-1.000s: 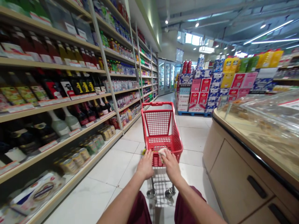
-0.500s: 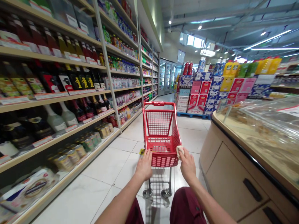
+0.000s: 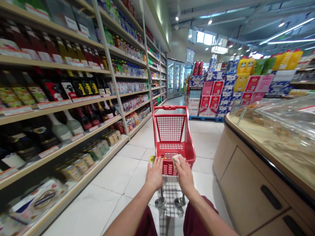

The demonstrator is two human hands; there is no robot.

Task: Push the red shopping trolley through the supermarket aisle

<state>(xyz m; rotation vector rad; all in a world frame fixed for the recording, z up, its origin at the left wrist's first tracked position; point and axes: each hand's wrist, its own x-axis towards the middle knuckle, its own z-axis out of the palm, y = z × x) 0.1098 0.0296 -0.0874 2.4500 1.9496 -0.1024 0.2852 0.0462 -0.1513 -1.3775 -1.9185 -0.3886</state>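
Note:
A small red plastic shopping cart [image 3: 189, 146] with a grid basket stands right in front of me on grey wheels. My left hand [image 3: 154, 175] grips the near left corner of its basket, fingers over the rim. In my right hand [image 3: 185, 177] is a pale cream cloth [image 3: 176, 159], pressed against the middle of the near rim. The fingers lie bent over the cloth. Inside the basket only the bare red grid shows.
Shelves of bottles and cans [image 3: 78, 95] line the left side. A rounded wooden display counter [image 3: 236, 164] with clear covers stands close on the right. Ahead are stacked drink boxes [image 3: 209, 98] on a blue pallet [image 3: 205, 118] and glass-door fridges [image 3: 175, 77].
My right hand has moved left with the cloth, from the basket's near right corner to the middle of the near rim. My left hand stays at the left corner.

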